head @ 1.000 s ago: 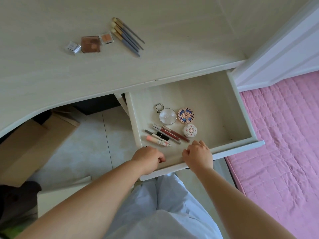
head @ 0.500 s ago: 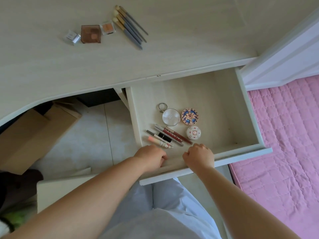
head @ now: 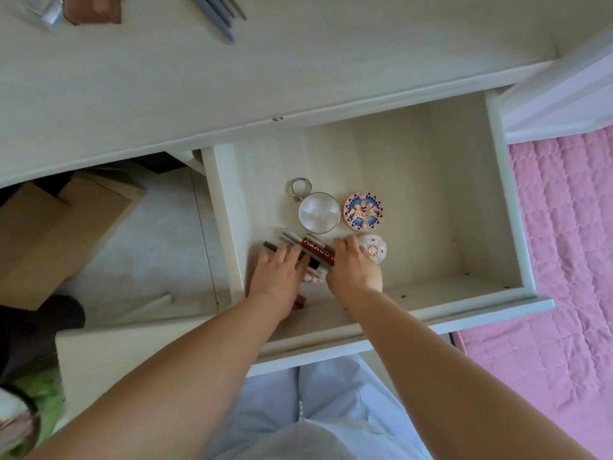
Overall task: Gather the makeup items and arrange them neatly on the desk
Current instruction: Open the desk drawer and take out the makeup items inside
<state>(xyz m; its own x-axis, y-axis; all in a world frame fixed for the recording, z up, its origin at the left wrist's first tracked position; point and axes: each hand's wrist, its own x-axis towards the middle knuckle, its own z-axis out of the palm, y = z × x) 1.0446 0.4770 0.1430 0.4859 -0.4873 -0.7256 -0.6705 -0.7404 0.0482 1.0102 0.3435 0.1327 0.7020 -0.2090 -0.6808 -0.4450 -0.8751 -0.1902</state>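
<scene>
Pale whitewashed wood forms the open drawer (head: pixel 510 200), which serves as the landmark here. Half a second ago both hands rested at its near front edge; now they have reached inside, and the view has tipped down, so the things on the desk (head: pixel 298 68) are cut by the top border. The left hand (head: pixel 278 277) lies flat, fingers spread, over the near ends of the bundle of slim makeup sticks (head: pixel 300 249) in the drawer's left half. The right hand (head: pixel 355 270) curls its fingers against the bundle's right end, beside the red lip-gloss tube with white lettering (head: pixel 320 252); whether either hand actually grips a stick I cannot tell.

Just behind the bundle lie a round clear-lidded compact with a metal ring (head: pixel 319 212) and, beside it, a round blue-and-pink patterned compact (head: pixel 362 211). A small white domed jar with pink dots (head: pixel 374 252) touches the right hand's knuckles. The drawer's right half and back are bare, giving free room there.

Much of the bundle is hidden under the hands; a pink-tipped piece (head: pixel 313 277) and a brown cap (head: pixel 300 301) peek out between them. Beyond the drawer, on the desk, grey brush handles (head: pixel 215 18), a brown square palette (head: pixel 93 9) and a silvery case (head: pixel 49 13) are blurred and cropped.
</scene>
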